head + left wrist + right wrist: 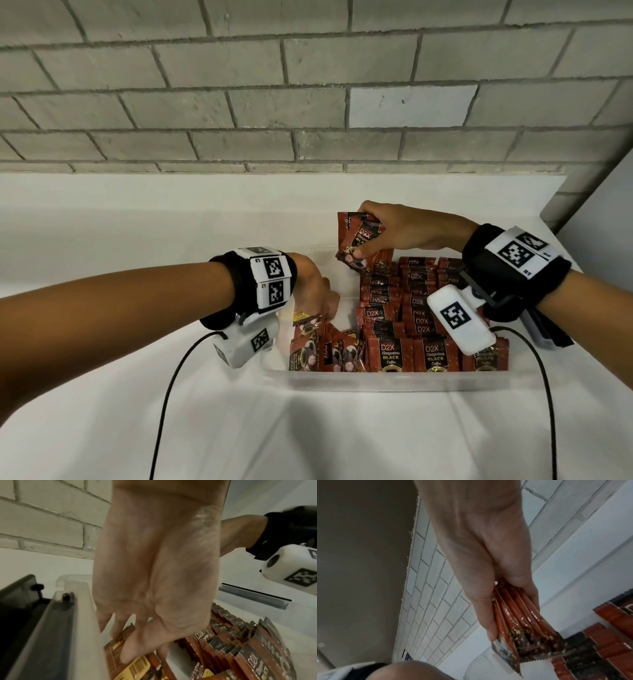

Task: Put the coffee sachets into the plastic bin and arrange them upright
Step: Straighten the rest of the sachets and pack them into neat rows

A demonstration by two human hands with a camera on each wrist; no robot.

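Note:
A clear plastic bin (376, 378) on the white table holds rows of red D2X coffee sachets (418, 301) standing upright on its right side. At its left end, several sachets (308, 346) lean loosely. My left hand (325, 308) reaches down into that left end. In the left wrist view, my left hand (123, 645) pinches the top of a leaning sachet (118, 641) between thumb and fingers. My right hand (363, 240) grips a bundle of several sachets (352, 229) above the bin's far left part. The right wrist view shows the same bundle (518, 615), fanned edge-on.
A grey brick wall (308, 102) rises right behind the table. Two black cables (171, 394) run from the wrist cameras over the white tabletop towards me. A dark tray-like object (17, 601) lies beside the bin's left wall. A grey panel (599, 212) stands at the right.

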